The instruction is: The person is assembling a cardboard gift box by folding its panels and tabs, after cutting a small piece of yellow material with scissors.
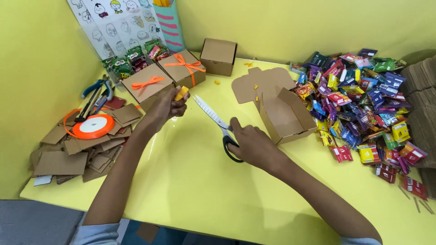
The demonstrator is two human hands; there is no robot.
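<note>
I observe the left hand [170, 105] closed around a small orange piece [181, 93], just near the ribboned cardboard boxes [164, 75] at far left. The right hand [252, 144] rests on the scissors [221, 127], fingers curled at the black handles, blades lying on the yellow table [190, 181] beside an open cardboard box [286, 115].

One head-worn camera looks steeply down, close over the yellow table [190, 181], facing the wall.

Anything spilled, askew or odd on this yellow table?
Small orange bits lie loose near the closed cardboard box and on the flat box blank. The cardboard scraps form an untidy heap. The half-folded box sits tilted.
</note>
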